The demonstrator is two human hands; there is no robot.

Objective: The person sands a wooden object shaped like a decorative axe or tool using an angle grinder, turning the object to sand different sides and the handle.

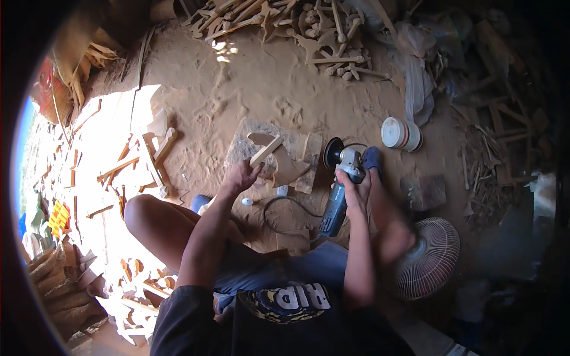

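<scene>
My left hand (240, 176) is closed around one end of a pale wooden piece (267, 151), a straight bar with broad curved parts beside it. It is held over a worn, flat board (240, 142) on the ground. My right hand (357, 191) grips a blue and grey angle grinder (335, 209) near its metal head. The grinder's round black disc (333, 152) faces the wooden piece, with a gap between them. A dark cord (268, 222) loops from the grinder's rear across the ground between my legs.
Many wooden pieces are heaped at the far side (332, 44), with more scattered in sunlight on the left (157, 157). A white bucket (393, 133) stands beyond my right foot. A round wire-caged fan (430, 258) sits close to my right leg. Wood scraps (484, 172) lie farther right.
</scene>
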